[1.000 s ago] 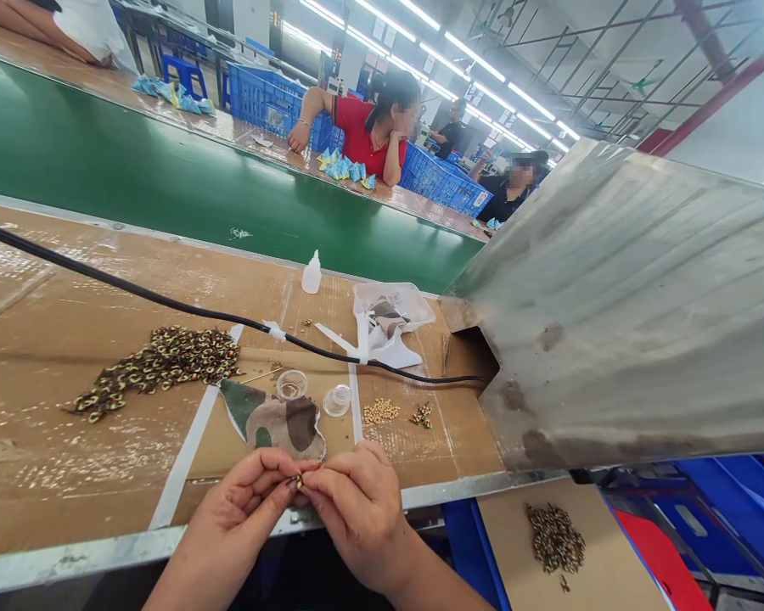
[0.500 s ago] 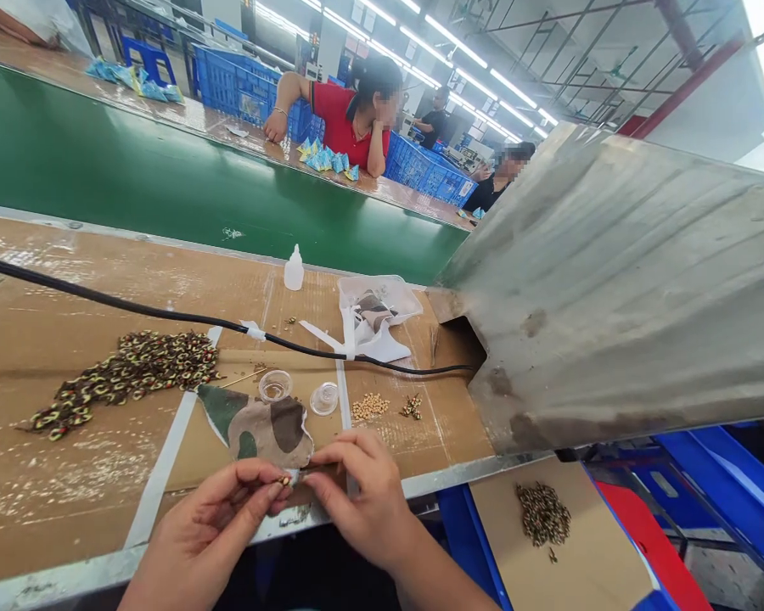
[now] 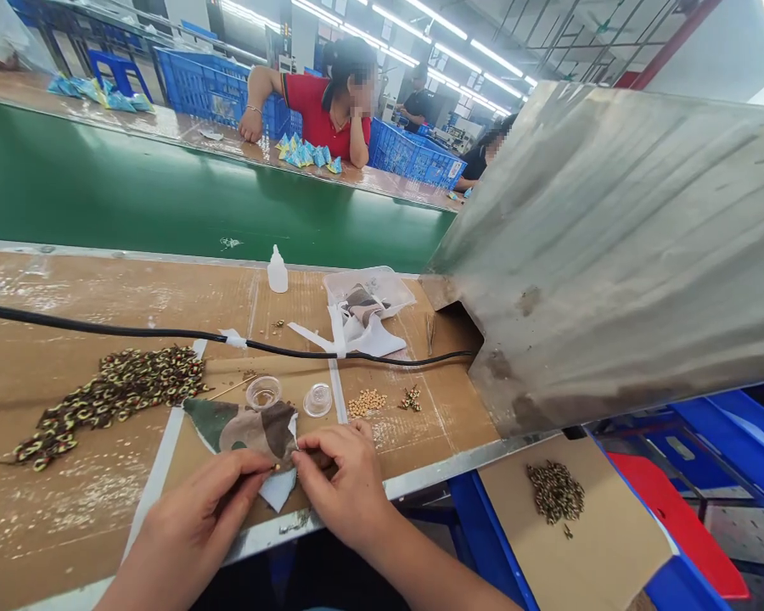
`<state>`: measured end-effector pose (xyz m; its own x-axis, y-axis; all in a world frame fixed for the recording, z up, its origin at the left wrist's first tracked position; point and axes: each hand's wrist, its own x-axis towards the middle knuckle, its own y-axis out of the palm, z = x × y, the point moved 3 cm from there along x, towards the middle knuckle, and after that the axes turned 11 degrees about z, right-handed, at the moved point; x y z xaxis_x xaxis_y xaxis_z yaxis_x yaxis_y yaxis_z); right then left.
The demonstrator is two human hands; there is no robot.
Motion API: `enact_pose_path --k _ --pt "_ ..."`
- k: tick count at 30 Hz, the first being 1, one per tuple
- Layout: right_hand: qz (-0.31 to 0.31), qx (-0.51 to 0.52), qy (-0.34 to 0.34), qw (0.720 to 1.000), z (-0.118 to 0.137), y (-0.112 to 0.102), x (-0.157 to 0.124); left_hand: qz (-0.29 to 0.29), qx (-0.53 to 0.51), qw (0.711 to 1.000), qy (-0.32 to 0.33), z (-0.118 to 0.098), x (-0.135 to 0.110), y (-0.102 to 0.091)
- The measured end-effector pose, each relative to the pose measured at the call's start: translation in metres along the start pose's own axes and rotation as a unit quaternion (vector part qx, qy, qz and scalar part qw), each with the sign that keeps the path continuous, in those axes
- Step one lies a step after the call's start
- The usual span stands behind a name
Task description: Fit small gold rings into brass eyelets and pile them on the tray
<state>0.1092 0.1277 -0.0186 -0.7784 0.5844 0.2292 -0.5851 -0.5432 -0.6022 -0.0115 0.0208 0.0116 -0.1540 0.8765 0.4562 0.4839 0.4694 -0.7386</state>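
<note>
Brown cardboard-covered workbench | your left hand pinches tiny gold bead, fingertips closed | your right hand beside it, grip unclear | light, slippery: hold by edges

A factory hall is lit by rows of strip lights slung beneath steel trusses, a red girder being carried past a white wall. A green conveyor belt is flanked by a far bench (brown-topped), with blue crates and a blue stool seen beyond.
</note>
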Motion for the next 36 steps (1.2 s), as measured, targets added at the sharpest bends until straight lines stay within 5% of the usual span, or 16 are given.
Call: enact_pose_path --k 5,12,24,31,36 --pt "0.005 0.019 -0.085 0.996 0.000 -0.002 0.000 0.040 -0.079 0.994 -0.062 0.011 0.006 0.007" --pt "0.047 -0.030 -0.104 0.993 -0.001 -0.003 0.001 0.096 -0.175 0.963 -0.182 0.025 0.003 0.016" --pt "0.077 -0.033 -0.067 0.994 -0.004 0.000 0.004 -0.013 -0.007 0.999 -0.038 0.006 0.003 0.009" --pt "0.090 -0.034 -0.060 0.994 -0.005 -0.002 0.004 -0.001 0.030 0.997 -0.077 0.014 -0.003 0.012" --pt "0.060 0.003 -0.061 0.996 -0.001 -0.005 0.003 -0.007 0.002 1.000 -0.024 0.007 -0.010 0.006"
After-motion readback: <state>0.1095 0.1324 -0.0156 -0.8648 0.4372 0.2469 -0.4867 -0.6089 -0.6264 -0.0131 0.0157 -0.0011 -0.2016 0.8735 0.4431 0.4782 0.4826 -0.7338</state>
